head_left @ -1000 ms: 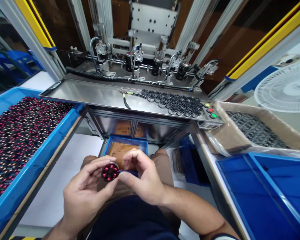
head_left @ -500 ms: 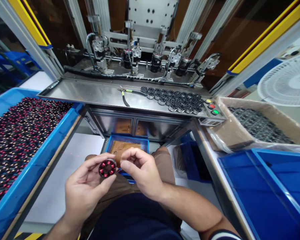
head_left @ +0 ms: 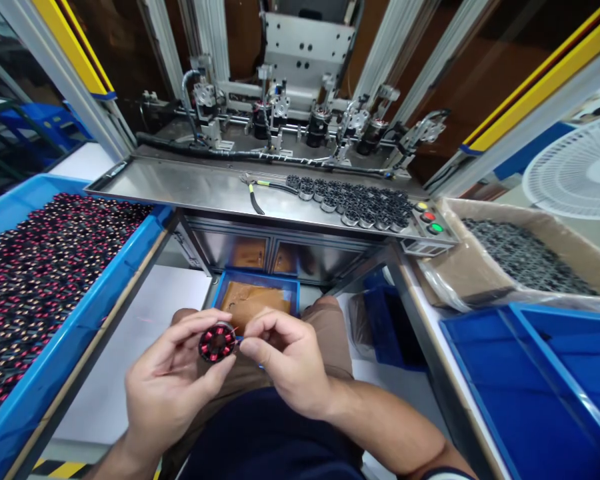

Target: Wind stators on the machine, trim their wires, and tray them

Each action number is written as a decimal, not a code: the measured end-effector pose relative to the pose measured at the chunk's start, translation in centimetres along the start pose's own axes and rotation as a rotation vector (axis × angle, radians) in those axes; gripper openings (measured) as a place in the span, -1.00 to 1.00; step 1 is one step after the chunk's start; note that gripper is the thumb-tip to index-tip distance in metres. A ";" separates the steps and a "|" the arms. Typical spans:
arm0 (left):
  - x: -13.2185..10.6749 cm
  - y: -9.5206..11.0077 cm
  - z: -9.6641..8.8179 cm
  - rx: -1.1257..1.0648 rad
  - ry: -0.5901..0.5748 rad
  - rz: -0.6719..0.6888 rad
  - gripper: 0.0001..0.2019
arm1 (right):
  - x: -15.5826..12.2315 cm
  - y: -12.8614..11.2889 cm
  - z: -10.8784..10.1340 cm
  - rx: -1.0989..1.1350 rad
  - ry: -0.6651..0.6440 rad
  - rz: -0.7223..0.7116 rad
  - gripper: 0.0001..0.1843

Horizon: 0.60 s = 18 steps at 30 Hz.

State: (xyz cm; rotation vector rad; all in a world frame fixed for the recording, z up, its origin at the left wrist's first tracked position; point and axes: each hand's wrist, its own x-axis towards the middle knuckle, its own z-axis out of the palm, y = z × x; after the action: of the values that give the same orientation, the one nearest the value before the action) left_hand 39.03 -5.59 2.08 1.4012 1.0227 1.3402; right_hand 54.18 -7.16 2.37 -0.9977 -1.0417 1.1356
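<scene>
My left hand [head_left: 173,373] grips a round motor stator [head_left: 217,342] by its rim, between thumb and fingers. The stator is black with red coil windings, and its open face is turned up toward me. A thin reddish wire [head_left: 235,330] sticks out from its right side. Close beside that side, my right hand [head_left: 285,357] is closed in a pinch with its fingertips at the wire ends. The wire between those fingertips is too fine to see clearly.
A blue bin [head_left: 145,243] full of wound stators stands left. On the machine's metal ledge [head_left: 180,190] lie cutters [head_left: 254,193] and rows of black unwound cores [head_left: 360,200]. Right are control buttons [head_left: 435,228], a lined carton [head_left: 460,257] of grey parts and a blue crate [head_left: 520,373].
The stator has turned slightly in my left hand, and a red wire now shows at its right edge. My right hand stays pinched beside it. The whole view has shifted a little.
</scene>
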 end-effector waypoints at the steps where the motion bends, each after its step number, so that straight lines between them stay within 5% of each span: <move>1: -0.1 -0.1 -0.2 0.009 -0.018 0.015 -0.66 | 0.0 -0.1 0.0 0.007 -0.012 -0.001 -0.79; 9: -0.1 -0.9 -0.9 0.031 -0.080 0.090 -0.59 | -0.2 -0.3 -0.2 -0.053 0.007 -0.146 -0.86; 18: 0.4 0.4 -0.5 -0.176 -0.103 -0.105 -0.69 | 0.8 -0.9 -1.2 -0.188 -0.148 -0.410 -0.88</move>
State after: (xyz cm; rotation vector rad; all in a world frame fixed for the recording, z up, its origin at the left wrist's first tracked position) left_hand 38.55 -5.26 2.53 1.2545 0.8767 1.2371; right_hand 55.57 -6.61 3.06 -0.8024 -1.4179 0.7917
